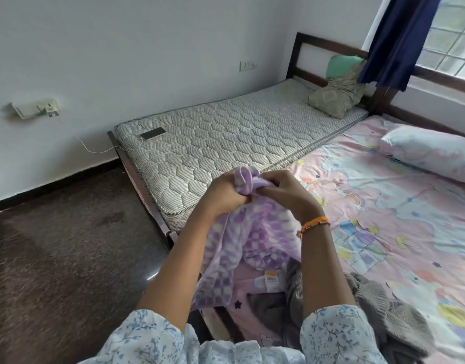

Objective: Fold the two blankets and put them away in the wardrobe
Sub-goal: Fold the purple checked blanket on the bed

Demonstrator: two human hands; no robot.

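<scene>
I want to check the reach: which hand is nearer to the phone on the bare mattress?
Left. The left hand lies toward the phone; the right hand is farther, toward the pink sheet.

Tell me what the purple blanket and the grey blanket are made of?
The purple blanket looks like soft fleece: fuzzy, matte, and it bunches thickly where the left hand and right hand grip it. The grey blanket looks like plush or faux fur, with a shaggy, ribbed pile. The exact fibre cannot be told.
</scene>
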